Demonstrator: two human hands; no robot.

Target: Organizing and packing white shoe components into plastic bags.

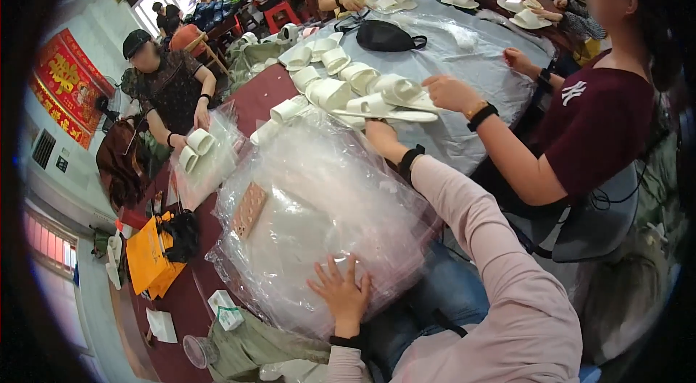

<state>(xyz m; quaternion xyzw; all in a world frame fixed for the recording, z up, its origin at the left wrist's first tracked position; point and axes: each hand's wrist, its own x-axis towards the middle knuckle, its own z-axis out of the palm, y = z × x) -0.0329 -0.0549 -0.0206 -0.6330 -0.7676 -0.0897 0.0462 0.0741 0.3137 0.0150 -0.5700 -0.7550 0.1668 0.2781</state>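
My left hand (341,294) lies flat with fingers spread on a thick stack of clear plastic bags (341,216). Stretched forward, my right hand (383,138) grips the near edge of a white slipper (406,114), whose sole hides most of my fingertips. Behind it is a row of more white slippers (328,93). A co-worker's hand (451,93) is close to the same slippers, on the right. A pinkish-brown patterned case, perhaps of a phone (250,210), lies on the left part of the bags.
Across the dark red table (177,314), a co-worker (170,86) handles white slippers (194,150) on plastic. A yellow bag (151,256) and a small white-green packet (225,310) are at the left. A black pouch (388,36) sits on the grey sheet (478,57).
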